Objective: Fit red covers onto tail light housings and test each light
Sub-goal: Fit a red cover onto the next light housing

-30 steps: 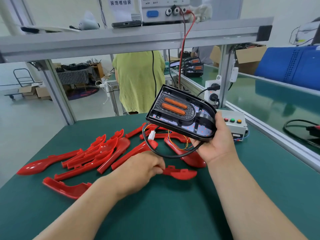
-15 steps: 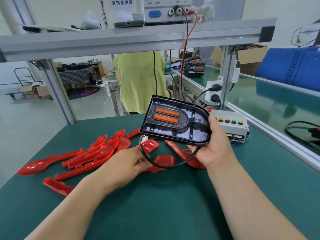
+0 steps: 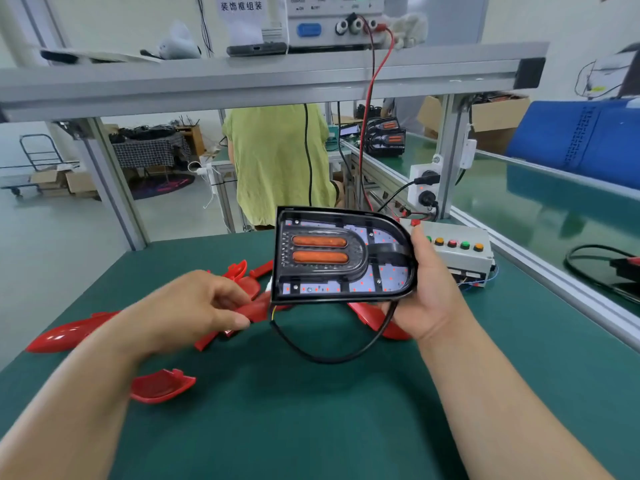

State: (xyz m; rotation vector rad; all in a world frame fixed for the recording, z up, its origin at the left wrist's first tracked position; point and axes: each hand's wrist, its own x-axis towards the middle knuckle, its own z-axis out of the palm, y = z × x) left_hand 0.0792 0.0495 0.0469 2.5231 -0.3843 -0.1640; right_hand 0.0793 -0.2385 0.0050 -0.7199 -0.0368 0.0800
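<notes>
— Holding what, in the left grip (image 3: 194, 306)?
— Pinching a red cover (image 3: 258, 306), just left of the housing (image 3: 343, 254), a bit lower.
— And the right grip (image 3: 429, 296)?
— Wrapped round the housing's round end, up off the desk (image 3: 346, 427). Lying long from left to right. Closest to the cover: left.

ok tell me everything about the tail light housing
The tail light housing is a black D-shaped plastic shell, uncovered, showing two orange oblong lenses in a dark insert and a pale board dotted red. The right hand grips its rounded end, holding it up facing the camera. A black cable loops beneath.
</notes>
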